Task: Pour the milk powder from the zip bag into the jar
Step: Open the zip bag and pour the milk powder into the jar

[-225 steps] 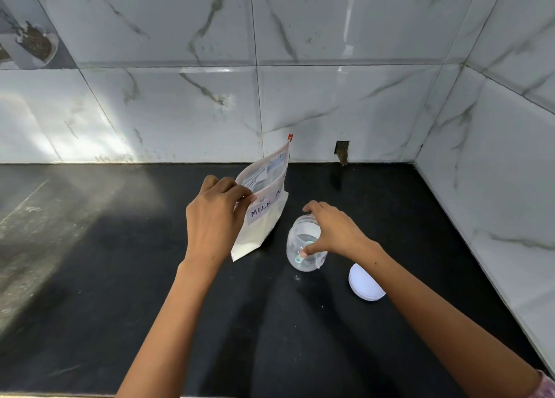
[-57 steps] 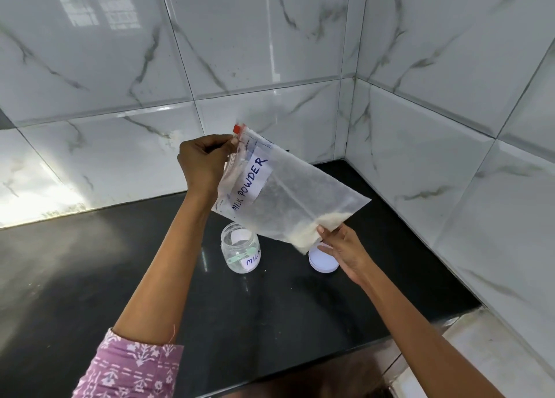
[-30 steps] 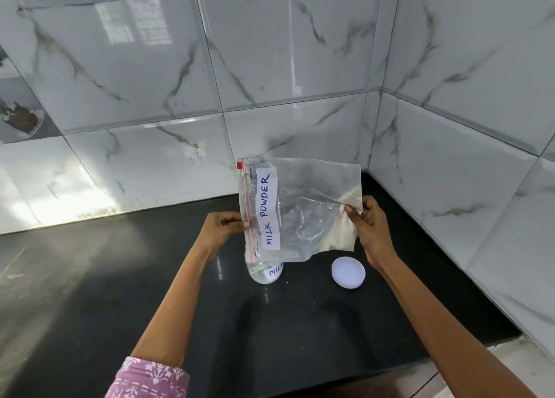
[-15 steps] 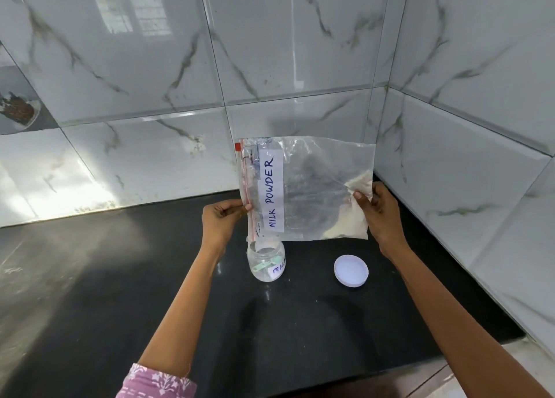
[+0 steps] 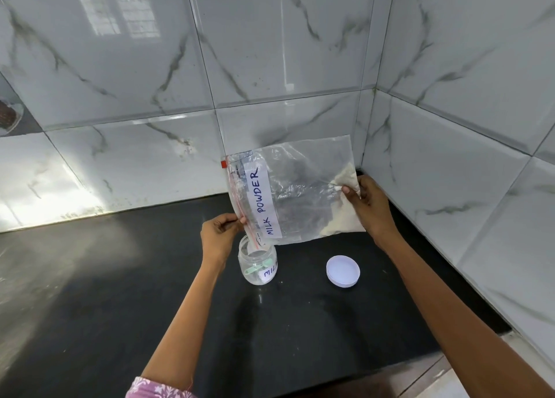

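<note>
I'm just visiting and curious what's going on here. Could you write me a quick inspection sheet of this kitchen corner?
Surface: black countertop, glossy, with light glare on its left part.
Job's things: zip bag labelled MILK POWDER held sideways, its zip-end corner over the open jar; powder sits at the bag's far end. White lid lies right of the jar, apart from it.
Clutter: nothing seen.
Hands: left hand pinches the bag's zip edge; right hand grips the powder end.
Cables: nothing seen.
Surroundings: marble-look wall tiles forming a corner.
</note>
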`<state>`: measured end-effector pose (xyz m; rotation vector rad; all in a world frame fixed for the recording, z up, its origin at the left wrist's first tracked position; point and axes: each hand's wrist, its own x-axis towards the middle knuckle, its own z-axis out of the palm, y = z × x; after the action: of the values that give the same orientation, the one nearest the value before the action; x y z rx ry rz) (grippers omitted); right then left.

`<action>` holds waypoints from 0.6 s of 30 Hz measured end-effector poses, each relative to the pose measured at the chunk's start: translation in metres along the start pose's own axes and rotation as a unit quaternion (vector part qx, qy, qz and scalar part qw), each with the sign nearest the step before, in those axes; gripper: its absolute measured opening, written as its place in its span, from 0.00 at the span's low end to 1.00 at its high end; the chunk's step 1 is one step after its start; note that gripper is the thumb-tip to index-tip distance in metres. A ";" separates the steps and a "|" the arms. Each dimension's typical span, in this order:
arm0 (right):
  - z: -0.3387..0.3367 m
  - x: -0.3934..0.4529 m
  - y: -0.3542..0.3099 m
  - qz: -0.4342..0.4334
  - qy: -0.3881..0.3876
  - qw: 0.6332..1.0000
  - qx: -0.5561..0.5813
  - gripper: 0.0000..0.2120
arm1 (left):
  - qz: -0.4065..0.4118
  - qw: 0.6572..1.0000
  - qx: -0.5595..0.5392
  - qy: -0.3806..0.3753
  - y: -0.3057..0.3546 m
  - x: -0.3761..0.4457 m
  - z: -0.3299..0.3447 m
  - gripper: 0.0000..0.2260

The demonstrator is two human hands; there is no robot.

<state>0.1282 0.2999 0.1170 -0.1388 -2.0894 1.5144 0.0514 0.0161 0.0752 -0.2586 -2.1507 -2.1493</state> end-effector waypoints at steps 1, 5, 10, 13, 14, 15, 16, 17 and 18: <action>0.000 0.001 0.000 0.008 -0.007 1.000 0.006 0.05 | 0.000 1.000 0.000 0.006 -0.001 -0.001 0.000 0.03; -0.003 0.004 0.003 0.062 -0.038 0.996 0.043 0.09 | -0.002 1.000 -0.003 0.027 -0.007 -0.005 0.002 0.04; -0.007 0.004 0.008 0.114 -0.071 0.980 0.145 0.08 | 0.000 0.999 -0.009 0.049 -0.011 -0.007 0.003 0.04; -0.011 0.001 0.015 0.131 -0.084 0.976 0.153 0.10 | -0.002 0.999 -0.014 0.052 -0.011 -0.008 0.003 0.05; -0.011 0.000 0.016 0.136 -0.082 0.975 0.156 0.11 | -0.004 0.999 -0.014 0.052 -0.012 -0.008 0.003 0.05; -0.011 -0.002 0.018 0.140 -0.079 0.974 0.161 0.11 | -0.008 0.999 -0.013 0.052 -0.012 -0.009 0.003 0.05; -0.011 -0.003 0.019 0.138 -0.076 0.974 0.162 0.10 | -0.013 0.998 -0.012 0.055 -0.013 -0.009 0.004 0.05; -0.011 -0.005 0.019 0.132 -0.074 0.976 0.157 0.10 | -0.018 0.998 -0.015 0.057 -0.014 -0.009 0.004 0.04; -0.011 -0.005 0.020 0.125 -0.075 0.978 0.149 0.09 | -0.022 0.998 -0.019 0.059 -0.016 -0.010 0.004 0.04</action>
<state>0.1334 0.3139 0.0992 -0.1845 -1.9850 2.0285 0.0582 0.0198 0.0580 -0.0861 -2.0722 -2.1725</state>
